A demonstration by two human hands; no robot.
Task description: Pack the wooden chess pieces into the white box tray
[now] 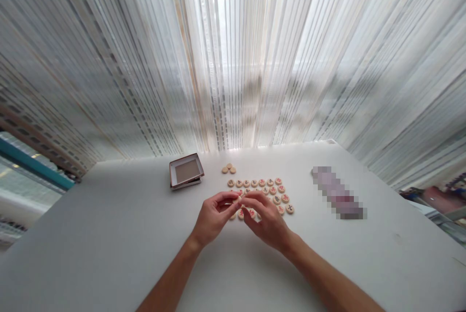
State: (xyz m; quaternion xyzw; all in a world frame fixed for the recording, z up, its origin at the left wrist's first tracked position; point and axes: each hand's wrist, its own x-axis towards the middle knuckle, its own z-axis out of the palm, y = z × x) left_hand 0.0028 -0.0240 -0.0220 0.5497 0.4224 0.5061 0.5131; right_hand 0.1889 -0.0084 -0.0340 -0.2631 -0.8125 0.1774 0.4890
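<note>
Pinches a pale round xiangqi piece [239,199] between thumb and fingers of the left hand [214,216], just below the frame's middle, seemingly at the fingertips for fine control. Reaches that piece with the fingertips of the right hand [268,222], thumb spread lower; gripping or merely steadying, impossible to tell. Has, beneath and beyond, rows of marked xiangqi pieces [273,190] face up on the white table [109,234], likely spaced for reading. Has, at right, a long pixelated object [338,194], unidentifiable; at centre-left, a shallow box [186,172], perhaps aside for elbow room; at centre, three unmarked discs [229,166], clustered, possibly face down. Ends, across the top, in a sheer striped curtain [251,59].
</note>
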